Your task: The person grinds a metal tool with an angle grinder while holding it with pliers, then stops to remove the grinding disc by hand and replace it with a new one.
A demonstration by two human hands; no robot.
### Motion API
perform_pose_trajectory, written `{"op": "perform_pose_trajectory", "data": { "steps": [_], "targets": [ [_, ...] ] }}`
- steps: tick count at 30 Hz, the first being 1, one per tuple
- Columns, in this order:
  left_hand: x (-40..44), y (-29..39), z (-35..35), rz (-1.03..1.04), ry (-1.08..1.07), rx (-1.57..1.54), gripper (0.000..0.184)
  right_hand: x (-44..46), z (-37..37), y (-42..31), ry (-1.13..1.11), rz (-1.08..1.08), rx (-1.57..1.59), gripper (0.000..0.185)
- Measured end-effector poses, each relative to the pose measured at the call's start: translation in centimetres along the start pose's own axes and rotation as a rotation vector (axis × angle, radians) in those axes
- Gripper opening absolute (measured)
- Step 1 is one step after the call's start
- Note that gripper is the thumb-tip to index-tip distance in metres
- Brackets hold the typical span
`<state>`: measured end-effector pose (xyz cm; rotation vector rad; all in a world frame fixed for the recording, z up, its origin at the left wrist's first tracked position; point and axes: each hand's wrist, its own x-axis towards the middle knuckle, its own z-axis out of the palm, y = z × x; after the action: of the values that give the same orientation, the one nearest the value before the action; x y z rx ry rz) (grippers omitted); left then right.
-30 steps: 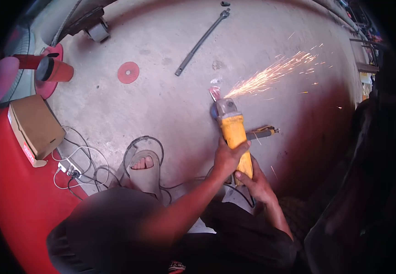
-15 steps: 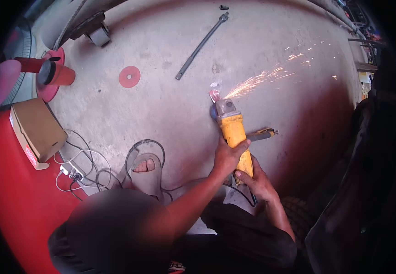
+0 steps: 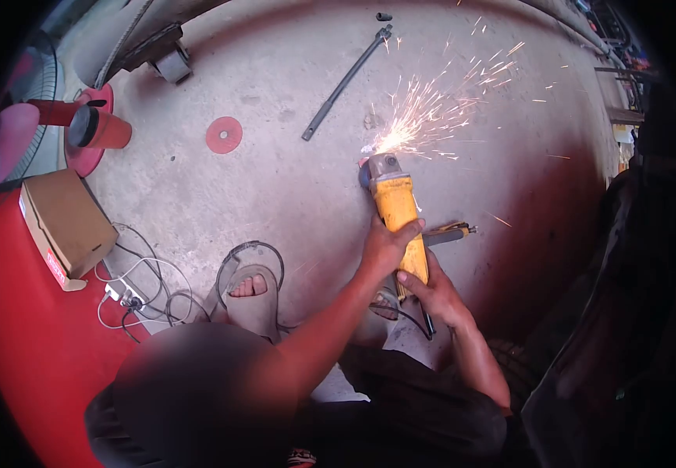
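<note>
A yellow angle grinder (image 3: 399,210) with a grey metal head points away from me over the concrete floor. My left hand (image 3: 388,246) is wrapped round the middle of its body. Lower down, my right hand (image 3: 435,290) grips the rear end near the cord. The blue disc (image 3: 365,175) shows at the left of the head, close to a small red and silver piece (image 3: 364,161) that the head partly hides. Bright sparks (image 3: 412,125) fan out from there, up and to the right.
A red disc (image 3: 224,135) and a long metal bar (image 3: 345,83) lie on the floor (image 3: 275,179). A dark-handled tool (image 3: 447,233) is right of the grinder. At left are a cardboard box (image 3: 70,223), a power strip (image 3: 125,295), looped cables and a red cup (image 3: 108,129).
Both hands and the grinder have moved slightly forward, so its head now covers more of the small red piece. The sparks spread wider and more upward.
</note>
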<state>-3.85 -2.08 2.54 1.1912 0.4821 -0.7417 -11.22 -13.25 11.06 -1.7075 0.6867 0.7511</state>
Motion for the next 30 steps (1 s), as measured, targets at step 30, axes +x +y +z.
{"op": "perform_pose_trajectory", "data": {
  "steps": [30],
  "targets": [
    [-0.7,-5.6,0.4,0.032,-0.055,0.059,0.075,-2.1,0.4,3.6,0.038,0.012,0.004,0.088]
  ]
}}
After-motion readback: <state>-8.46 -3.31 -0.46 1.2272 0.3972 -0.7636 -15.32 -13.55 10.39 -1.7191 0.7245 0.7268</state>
